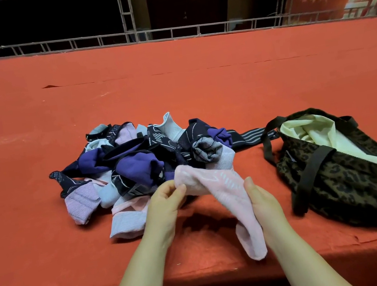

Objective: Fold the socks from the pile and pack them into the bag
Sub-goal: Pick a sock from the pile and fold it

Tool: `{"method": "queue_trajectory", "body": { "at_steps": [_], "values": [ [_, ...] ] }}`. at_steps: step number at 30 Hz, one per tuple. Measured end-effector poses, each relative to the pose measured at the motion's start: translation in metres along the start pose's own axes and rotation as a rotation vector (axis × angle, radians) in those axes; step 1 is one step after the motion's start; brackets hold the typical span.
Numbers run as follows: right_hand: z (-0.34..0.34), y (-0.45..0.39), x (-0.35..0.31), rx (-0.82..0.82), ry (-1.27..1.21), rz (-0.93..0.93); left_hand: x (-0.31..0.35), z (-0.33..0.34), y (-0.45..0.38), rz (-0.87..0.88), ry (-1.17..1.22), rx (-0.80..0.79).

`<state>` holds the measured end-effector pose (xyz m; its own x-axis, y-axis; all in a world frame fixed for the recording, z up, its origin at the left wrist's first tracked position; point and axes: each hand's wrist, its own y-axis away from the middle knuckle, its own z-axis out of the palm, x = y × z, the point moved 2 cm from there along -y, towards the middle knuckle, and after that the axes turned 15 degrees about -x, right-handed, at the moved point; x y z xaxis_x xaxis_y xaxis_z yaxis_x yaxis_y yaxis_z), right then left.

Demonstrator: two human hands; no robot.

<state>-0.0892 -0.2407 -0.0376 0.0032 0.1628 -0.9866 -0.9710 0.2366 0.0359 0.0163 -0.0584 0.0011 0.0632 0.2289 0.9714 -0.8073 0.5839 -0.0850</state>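
Head view, looking down at a table covered in red-orange cloth [49, 239]. Both bare hands sit just inside the near edge, holding one pale pink knitted sock [218, 195] lifted clear of the cloth.

Left hand [167, 201]: thumb and fingertips pinch the sock's rounded upper end, which bulges above the fingers. Fingers curled, grasping.

Right hand [263, 202]: seen side-on; the sock drapes along its inner side and hangs down past the wrist, lower end dangling toward the near edge. The thumb lies against the fabric; the other fingers are hidden behind the sock, so I judge a grip from the thumb alone.

Behind the hands, near the table's middle, lies a loose pile of socks [136, 161] in purple, navy with pale patterns, lilac, light blue and pink. The held sock's upper end overlaps the pile's near side in this view; whether it touches, I cannot tell.

Toward the right edge rests a dark leopard-print fabric bag [337, 183] with black straps, mouth open, pale cream lining showing. It lies apart from the hands.
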Motion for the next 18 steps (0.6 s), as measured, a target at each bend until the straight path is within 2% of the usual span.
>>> {"method": "queue_trajectory", "body": {
  "at_steps": [1, 2, 3, 4, 8, 9, 12, 15, 18],
  "values": [
    [0.017, -0.01, -0.015, 0.054, -0.012, 0.054, 0.001, -0.002, -0.001, 0.034, 0.004, 0.063],
    [0.021, -0.006, -0.026, 0.127, -0.011, 0.014, 0.005, -0.002, -0.001, 0.053, -0.045, 0.093],
    [0.027, 0.019, -0.057, 0.108, 0.059, 0.047, 0.009, -0.005, -0.004, 0.07, -0.06, 0.124],
    [0.03, -0.002, -0.037, 0.096, 0.084, 0.007, 0.014, -0.006, -0.006, 0.075, -0.05, 0.132],
    [0.027, -0.002, -0.048, 0.081, 0.181, 0.198, 0.037, -0.007, -0.009, 0.126, 0.086, 0.206],
    [0.023, -0.005, -0.048, 0.063, 0.159, 0.223, 0.043, -0.011, -0.009, 0.139, 0.116, 0.239],
    [0.02, -0.005, -0.057, 0.144, 0.054, 0.256, 0.052, -0.023, -0.013, 0.135, 0.152, 0.268],
    [0.022, -0.005, -0.055, 0.105, 0.025, 0.157, 0.043, -0.024, -0.012, -0.041, 0.104, 0.181],
    [0.032, -0.002, -0.053, 0.041, -0.106, 0.053, 0.02, -0.015, 0.0, -0.302, -0.094, 0.054]
  ]
}}
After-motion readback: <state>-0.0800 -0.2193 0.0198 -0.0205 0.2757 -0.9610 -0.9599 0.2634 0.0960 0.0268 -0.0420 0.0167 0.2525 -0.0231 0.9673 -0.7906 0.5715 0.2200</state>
